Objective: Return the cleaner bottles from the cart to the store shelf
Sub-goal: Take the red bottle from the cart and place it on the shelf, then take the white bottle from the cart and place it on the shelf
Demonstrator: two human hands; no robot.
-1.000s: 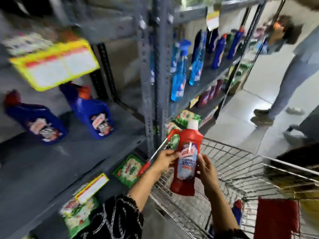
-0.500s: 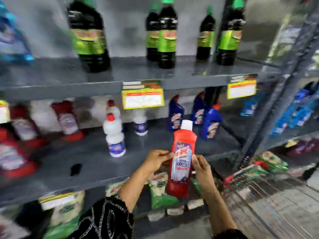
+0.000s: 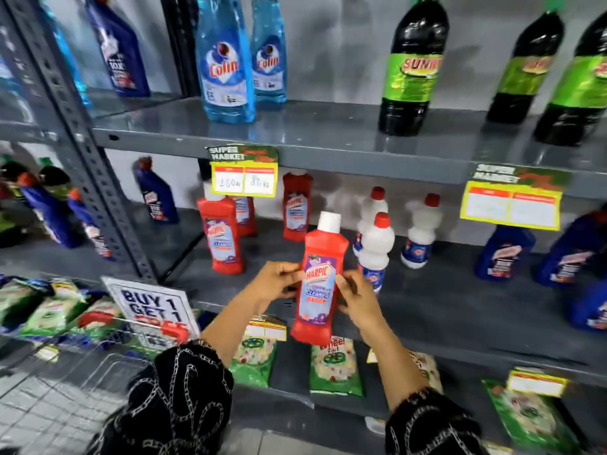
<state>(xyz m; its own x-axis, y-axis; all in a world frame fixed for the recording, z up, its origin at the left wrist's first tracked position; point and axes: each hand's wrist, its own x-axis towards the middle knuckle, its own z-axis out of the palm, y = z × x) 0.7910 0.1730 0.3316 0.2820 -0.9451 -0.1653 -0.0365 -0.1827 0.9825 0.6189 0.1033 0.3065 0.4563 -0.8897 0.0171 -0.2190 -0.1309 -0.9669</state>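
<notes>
I hold a red Harpic cleaner bottle (image 3: 320, 280) with a white cap upright in front of the middle shelf (image 3: 460, 307). My left hand (image 3: 274, 282) grips its left side and my right hand (image 3: 356, 298) grips its right side. Three matching red Harpic bottles (image 3: 223, 234) stand on that shelf, to the left and behind. The wire cart (image 3: 65, 372) shows at the lower left, its red handle near a sign.
White bottles with red caps (image 3: 376, 247) stand just right of the held bottle. Blue bottles (image 3: 504, 254) sit further right and left. The upper shelf carries blue Colin bottles (image 3: 225, 60) and dark green-labelled bottles (image 3: 412, 70). Green packets (image 3: 335, 366) fill the lower shelf. A "Buy 1 Get 1" sign (image 3: 151, 307) hangs at the left.
My view swung left from the cart to the shelf, now closer. Both hands kept hold of the red bottle and carried it in front of the shelf near the matching red bottles.
</notes>
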